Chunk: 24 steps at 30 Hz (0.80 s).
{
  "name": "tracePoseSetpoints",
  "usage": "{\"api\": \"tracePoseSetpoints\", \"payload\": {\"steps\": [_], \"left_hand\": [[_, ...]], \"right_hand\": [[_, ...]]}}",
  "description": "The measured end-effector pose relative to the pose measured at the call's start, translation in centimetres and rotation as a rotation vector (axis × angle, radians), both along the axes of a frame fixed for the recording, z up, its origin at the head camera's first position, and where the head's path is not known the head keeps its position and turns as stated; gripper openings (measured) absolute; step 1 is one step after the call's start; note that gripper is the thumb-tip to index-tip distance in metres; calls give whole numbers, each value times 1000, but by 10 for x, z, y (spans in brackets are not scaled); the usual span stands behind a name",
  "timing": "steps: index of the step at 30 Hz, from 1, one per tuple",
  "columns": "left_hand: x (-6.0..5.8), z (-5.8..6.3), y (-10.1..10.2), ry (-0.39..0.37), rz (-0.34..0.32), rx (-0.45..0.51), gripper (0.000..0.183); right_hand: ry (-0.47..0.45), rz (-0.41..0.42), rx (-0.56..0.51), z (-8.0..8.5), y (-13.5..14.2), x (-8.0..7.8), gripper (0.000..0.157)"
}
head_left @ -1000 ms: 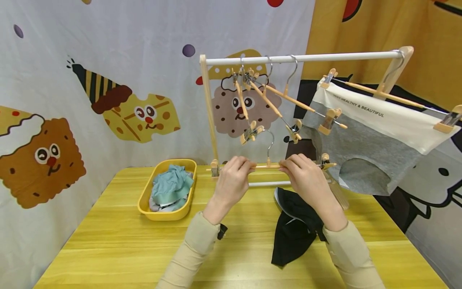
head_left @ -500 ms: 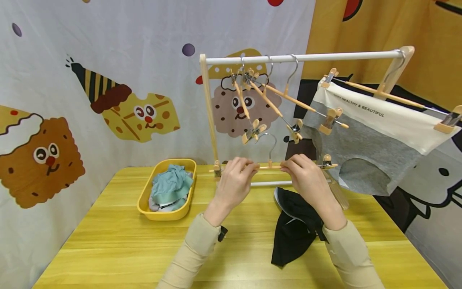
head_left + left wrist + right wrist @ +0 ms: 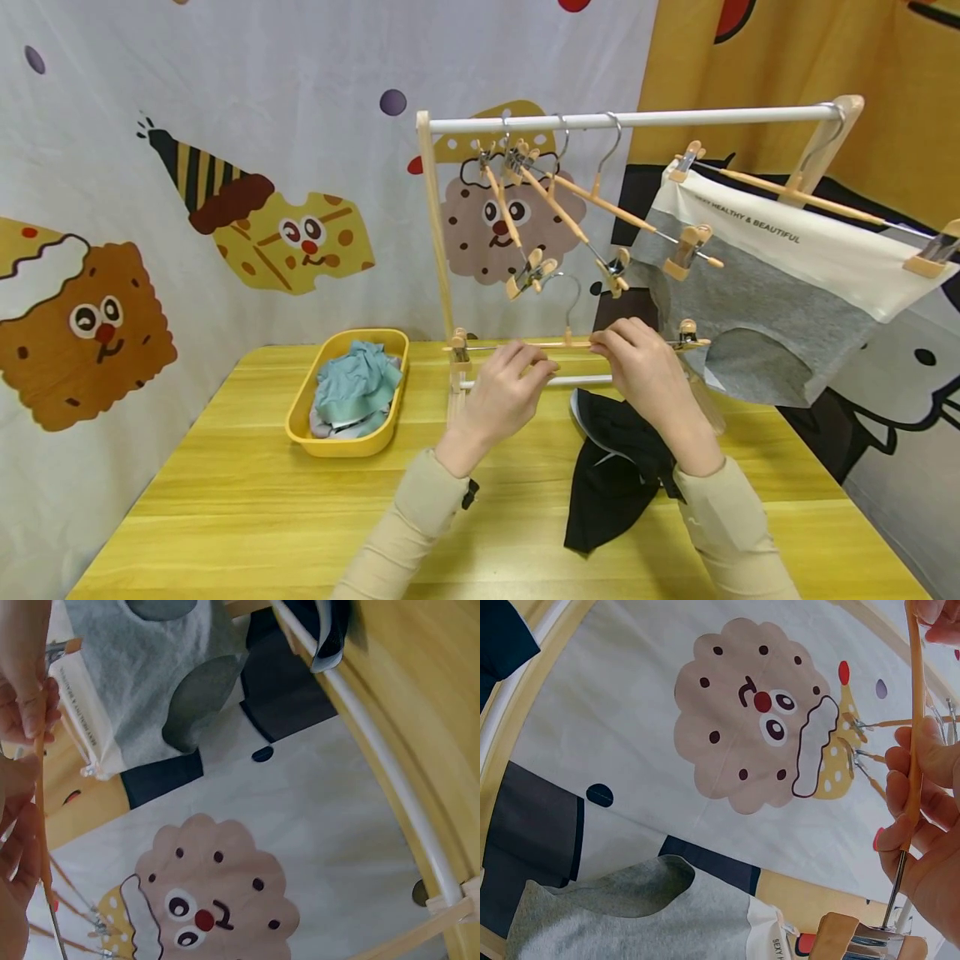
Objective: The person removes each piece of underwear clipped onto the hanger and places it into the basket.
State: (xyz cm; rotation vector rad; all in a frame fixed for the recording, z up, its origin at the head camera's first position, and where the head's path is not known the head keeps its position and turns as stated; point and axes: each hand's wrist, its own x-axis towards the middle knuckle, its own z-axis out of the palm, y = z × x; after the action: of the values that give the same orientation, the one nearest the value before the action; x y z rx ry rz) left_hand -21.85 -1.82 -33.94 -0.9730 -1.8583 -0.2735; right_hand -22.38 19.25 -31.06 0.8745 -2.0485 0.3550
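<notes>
A clip hanger (image 3: 567, 342) with a light wooden bar, a metal hook and a clip at each end is held level behind the hands. My right hand (image 3: 648, 379) grips its bar right of the hook, fingers curled around the bar in the right wrist view. My left hand (image 3: 506, 392) is just below the left half of the bar in the head view, fingers loosely bent and close to it. A black garment (image 3: 611, 492) with a grey edge lies crumpled on the table below the right hand.
A drying rack (image 3: 525, 126) stands behind, with several bare clip hangers (image 3: 555, 208) on its white rail. Grey-and-white briefs (image 3: 757, 275) hang clipped at the right. A yellow basket (image 3: 341, 448) with a teal garment (image 3: 356, 383) and other cloth stands on the table (image 3: 247, 500) at left.
The left hand has loosened from the hanger's bar and dropped slightly below it, moving right. The hanger has shifted a little to the right; the right hand keeps its grip.
</notes>
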Motion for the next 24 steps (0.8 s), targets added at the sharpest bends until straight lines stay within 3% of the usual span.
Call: {"api": "tracePoseSetpoints", "payload": {"steps": [4,11,16,20,24], "left_hand": [[1,-9,7,-78,-37,-77,8],[-4,-33,26,-315,-94,-211,27],[-3,-47,47,-587,-83,-392,55],[-2,-58,68,-827,-35,-554,76],[-7,-70,87,-972,21,-675,91]], "right_hand": [[-17,13,-13,0,1,0,6],[3,8,-14,0,2,1,9],[8,3,-17,0,3,2,8],[-6,14,-23,0,4,3,4],[-7,2,-13,0,4,3,7]]}}
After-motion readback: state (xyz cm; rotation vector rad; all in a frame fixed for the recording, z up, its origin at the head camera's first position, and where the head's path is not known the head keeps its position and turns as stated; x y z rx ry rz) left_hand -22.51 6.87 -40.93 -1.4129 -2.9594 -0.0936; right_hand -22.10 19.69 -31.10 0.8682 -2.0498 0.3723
